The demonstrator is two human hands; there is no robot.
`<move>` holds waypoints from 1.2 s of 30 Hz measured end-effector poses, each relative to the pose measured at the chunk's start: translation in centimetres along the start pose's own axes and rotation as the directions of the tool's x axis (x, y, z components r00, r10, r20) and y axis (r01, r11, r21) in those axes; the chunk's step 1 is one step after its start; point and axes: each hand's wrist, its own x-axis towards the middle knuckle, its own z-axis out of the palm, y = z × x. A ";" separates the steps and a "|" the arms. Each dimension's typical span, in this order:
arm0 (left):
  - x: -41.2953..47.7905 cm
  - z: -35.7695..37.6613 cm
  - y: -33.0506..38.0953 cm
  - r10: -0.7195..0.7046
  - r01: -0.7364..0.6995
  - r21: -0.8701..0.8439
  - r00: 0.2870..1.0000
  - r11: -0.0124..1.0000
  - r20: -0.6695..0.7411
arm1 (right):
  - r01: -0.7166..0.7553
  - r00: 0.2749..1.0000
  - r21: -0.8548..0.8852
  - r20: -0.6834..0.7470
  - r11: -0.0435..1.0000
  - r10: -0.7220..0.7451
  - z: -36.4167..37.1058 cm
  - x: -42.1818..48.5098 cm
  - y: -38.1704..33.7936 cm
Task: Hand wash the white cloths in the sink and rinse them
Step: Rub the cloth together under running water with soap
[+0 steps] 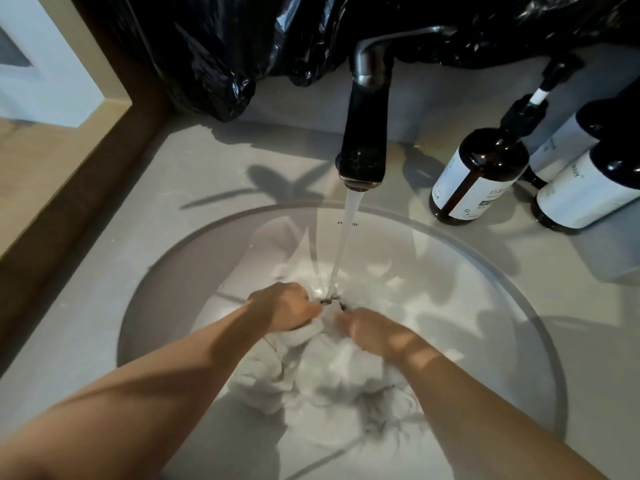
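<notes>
In the sink (467,278), each grip, left hand (287,306) and right hand (372,334), pinches white cloths (329,372).

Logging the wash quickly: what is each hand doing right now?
Left hand: closed, gripping the wet white cloth.
Right hand: blurred, fingers seemingly curled on the same cloth.

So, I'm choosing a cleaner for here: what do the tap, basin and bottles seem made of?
Tap: probably metal, dark satin finish, going by its dull highlights. Basin: likely glazed ceramic, smooth white with soft sheen. Bottles: dark brown glass or plastic, glossy glints, white labels; which one is unclear.
</notes>
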 end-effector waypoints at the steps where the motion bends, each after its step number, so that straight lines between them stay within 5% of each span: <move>1: -0.3 0.1 0.0 0.015 -0.017 0.033 0.999 0.999 0.032 | -0.003 1.000 -0.007 0.025 1.000 0.003 0.5 -0.1 0.1; 4: -0.7 0.2 -0.4 0.009 -0.013 0.047 0.997 0.999 0.080 | -0.041 0.998 0.003 0.042 0.999 0.041 0.8 -0.8 -0.6; 8: -0.6 0.5 -0.4 -0.007 0.004 0.067 0.998 0.998 0.057 | -0.021 1.000 -0.281 -0.025 0.960 0.015 1.3 -1.2 -0.5; 15: -1.1 0.8 -0.4 -0.034 0.034 0.022 0.999 0.999 0.005 | 0.030 0.999 -0.419 0.034 0.908 -0.017 1.3 -0.8 -0.9; 22: -1.5 0.9 -0.1 -0.027 0.027 0.007 0.999 1.000 -0.039 | 0.016 0.999 -0.429 0.034 0.903 -0.002 1.1 -0.4 -1.4; 28: -3.1 0.5 0.6 -0.088 0.052 -0.128 0.952 0.990 -0.293 | 0.103 0.962 -0.119 -0.239 0.988 -0.129 1.9 -1.2 0.0; 31: -4.0 -0.4 1.6 -0.054 -0.020 -0.143 0.867 0.990 -0.495 | 0.090 0.846 -0.216 -0.499 0.972 -0.189 0.9 -1.3 0.3; 34: -4.5 -0.4 1.9 -0.030 -0.214 -0.261 0.718 0.941 -0.695 | 0.181 0.570 -0.267 -0.756 0.947 -0.322 -1.3 -1.6 0.3; 36: -3.9 0.2 1.5 0.011 -0.196 -0.161 0.668 0.967 -0.744 | 0.114 0.400 -0.340 -0.844 0.933 -0.357 -2.0 -1.9 0.4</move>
